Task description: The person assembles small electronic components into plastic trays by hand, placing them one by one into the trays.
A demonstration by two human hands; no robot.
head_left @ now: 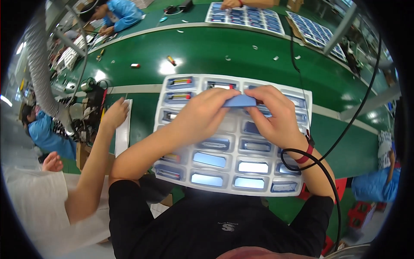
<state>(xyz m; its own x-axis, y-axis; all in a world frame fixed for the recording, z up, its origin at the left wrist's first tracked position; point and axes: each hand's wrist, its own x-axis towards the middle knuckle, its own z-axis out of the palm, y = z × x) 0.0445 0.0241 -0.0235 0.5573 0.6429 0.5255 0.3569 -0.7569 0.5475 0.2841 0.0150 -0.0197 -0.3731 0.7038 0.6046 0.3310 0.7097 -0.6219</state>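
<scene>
Both hands pinch one small blue flat piece above a compartment tray.

The blue piece [239, 101] sits between the two hands, over the upper middle of the white moulded tray [172, 172]. The left hand [202, 114] closes thumb and fingers on its left end; the right hand [274, 114] closes on its right end, a red wrist strap [305, 156] with black cord at the wrist. The tray rests on a green conveyor belt [207, 49]. A neighbour's hand [115, 113] touches a white sheet [123, 134] just left of the tray.
</scene>
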